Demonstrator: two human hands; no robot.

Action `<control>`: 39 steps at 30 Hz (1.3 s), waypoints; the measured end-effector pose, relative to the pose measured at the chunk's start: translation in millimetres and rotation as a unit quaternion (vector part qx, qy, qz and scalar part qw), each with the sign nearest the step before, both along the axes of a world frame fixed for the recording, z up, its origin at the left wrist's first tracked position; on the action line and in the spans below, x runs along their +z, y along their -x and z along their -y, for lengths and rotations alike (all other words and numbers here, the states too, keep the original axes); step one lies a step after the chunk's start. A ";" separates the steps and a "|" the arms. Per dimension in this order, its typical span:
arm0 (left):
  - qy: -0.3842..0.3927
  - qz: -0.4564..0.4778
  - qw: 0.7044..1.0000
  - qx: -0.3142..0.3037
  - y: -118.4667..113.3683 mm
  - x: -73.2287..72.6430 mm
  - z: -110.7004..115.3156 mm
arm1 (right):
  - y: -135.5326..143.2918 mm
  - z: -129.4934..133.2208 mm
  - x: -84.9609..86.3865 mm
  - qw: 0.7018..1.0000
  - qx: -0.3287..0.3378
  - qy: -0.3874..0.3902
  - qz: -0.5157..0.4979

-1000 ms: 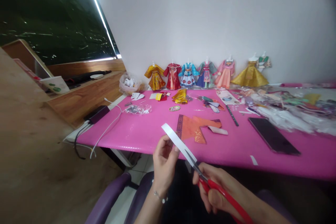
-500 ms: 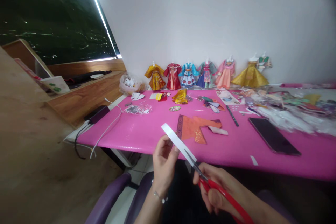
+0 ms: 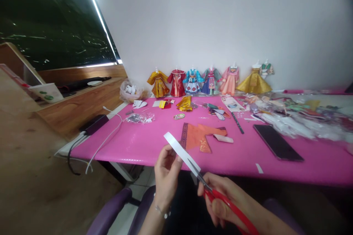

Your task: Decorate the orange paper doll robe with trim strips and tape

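Above the worktop's [image 3: 138, 147] near edge, the left hand [image 3: 167, 176] pinches a white strip [image 3: 179, 149], the right hand [image 3: 224, 187] grips red-handled scissors [image 3: 231, 206]; paper flex could skew the cut.

we hold blank white strip [image 3: 180, 149], narrow, slanting down rightward; our red-handled scissors [image 3: 220, 196] point up-left, metal blades at strip's lower end.

Doll dresses [image 3: 193, 81] stand in a row along back of table [image 3: 154, 143], before wall [image 3: 193, 18]. Fabric piece [image 3: 193, 136] lies mid-table; to its right, pen [image 3: 237, 122], then phone [image 3: 277, 142], packet pile [image 3: 298, 124] behind phone. Adapter [image 3: 95, 124] at left edge. Before fabric piece: paper strip [image 3: 178, 148] in left hand [image 3: 167, 172], scissors [image 3: 230, 205] in right hand [image 3: 220, 187].
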State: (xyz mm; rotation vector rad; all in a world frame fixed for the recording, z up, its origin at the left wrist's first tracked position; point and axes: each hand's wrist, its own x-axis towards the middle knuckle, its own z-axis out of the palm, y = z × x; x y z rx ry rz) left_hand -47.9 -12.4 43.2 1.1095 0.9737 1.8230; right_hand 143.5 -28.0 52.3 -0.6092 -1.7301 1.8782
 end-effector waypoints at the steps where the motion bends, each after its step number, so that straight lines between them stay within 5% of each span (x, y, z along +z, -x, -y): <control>1: 0.000 0.000 1.000 0.001 0.0 0.0 -0.2 | -0.1 0.3 0.6 1.000 -0.001 -0.003 0.003; 27: 0.005 -0.002 1.000 0.005 0.0 4.7 1.1 | -1.4 2.1 -1.0 1.000 -0.004 -0.012 0.013; 39: 0.007 -0.002 1.000 0.001 -0.1 0.9 1.8 | -1.3 8.2 17.7 0.997 -0.020 0.004 0.078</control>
